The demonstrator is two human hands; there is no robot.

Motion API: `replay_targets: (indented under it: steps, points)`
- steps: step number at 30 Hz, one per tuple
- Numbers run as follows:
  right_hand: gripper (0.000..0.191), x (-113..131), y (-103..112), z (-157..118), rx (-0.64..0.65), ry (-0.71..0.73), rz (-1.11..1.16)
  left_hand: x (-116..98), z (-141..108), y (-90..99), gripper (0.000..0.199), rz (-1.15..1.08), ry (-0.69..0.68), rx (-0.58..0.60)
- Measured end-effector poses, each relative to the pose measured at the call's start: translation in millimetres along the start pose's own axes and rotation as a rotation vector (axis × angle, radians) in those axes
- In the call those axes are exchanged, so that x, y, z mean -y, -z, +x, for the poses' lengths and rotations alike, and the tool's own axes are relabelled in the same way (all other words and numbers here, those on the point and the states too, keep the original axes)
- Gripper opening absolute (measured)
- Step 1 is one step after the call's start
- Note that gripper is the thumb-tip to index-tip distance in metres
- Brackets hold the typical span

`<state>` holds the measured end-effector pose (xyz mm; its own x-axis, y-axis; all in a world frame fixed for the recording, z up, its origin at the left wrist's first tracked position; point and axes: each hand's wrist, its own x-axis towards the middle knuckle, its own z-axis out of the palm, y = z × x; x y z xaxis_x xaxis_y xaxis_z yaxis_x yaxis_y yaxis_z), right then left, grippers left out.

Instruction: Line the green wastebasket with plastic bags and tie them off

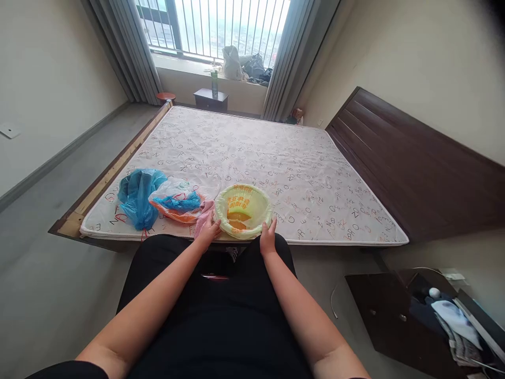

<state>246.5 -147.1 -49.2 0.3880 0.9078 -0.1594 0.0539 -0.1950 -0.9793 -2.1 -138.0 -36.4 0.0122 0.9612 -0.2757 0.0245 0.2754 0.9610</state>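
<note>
A round trash bin lined with a pale yellow-green plastic bag with orange lettering stands at the mattress's front edge. Its mouth faces up towards me, and something orange-brown shows at the bottom. My left hand grips the near left side of its rim. On the near right side, my right hand holds the rim too, fingers on the outside. Beside my left hand lies a pink cloth. Further left are a white and orange plastic bag with blue plastic in it and a blue plastic bag.
The letter-printed mattress lies on a bed frame with a dark headboard at right. A nightstand with a bottle stands by the window. At lower right, a dark cabinet carries folded clothes.
</note>
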Motion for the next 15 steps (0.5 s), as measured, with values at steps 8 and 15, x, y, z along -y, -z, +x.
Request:
replay_targets:
  steps: [8,15]
  points:
    - [0.044,-14.0,16.4,19.1,-0.125,-0.365,0.603,22.3,0.9,83.5,0.049,-0.091,0.424,-0.183]
    - [0.061,-16.8,10.4,16.5,0.049,-0.23,0.557,34.3,11.5,99.3,0.052,-0.088,0.398,-0.104]
